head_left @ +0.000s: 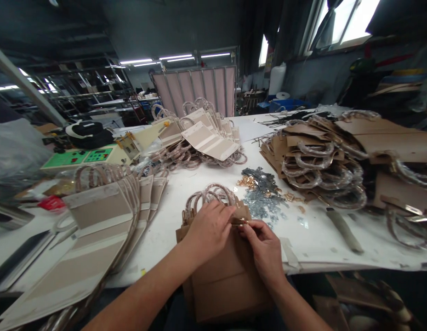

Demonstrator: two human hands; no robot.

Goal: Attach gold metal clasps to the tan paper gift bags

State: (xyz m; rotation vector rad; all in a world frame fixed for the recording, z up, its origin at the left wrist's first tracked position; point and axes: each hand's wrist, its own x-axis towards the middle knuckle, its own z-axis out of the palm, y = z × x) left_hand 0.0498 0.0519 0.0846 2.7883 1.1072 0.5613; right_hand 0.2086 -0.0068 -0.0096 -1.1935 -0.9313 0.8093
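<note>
A stack of brown bag panels [230, 289] with plastic-wrapped handles [216, 189] leans against the table edge in front of me. At the top of the front panel, a small gold metal fitting [238, 221] lies between my hands. My right hand [266, 250] pinches the fitting's right end between thumb and forefinger. My left hand [211, 227] is closed at its left end, its fingertips pressed down by the panel's upper edge. The left fingers partly hide the fitting and the handle base.
Loose gold metal pieces [247, 181] and silver plates [263, 204] lie beyond my hands. Brown bag panels [313, 147] are heaped at right, near a grey-handled tool [344, 230]. Beige panels [103, 211] stand at left; more beige panels [209, 138] lie behind. A green control panel [80, 157] is further left.
</note>
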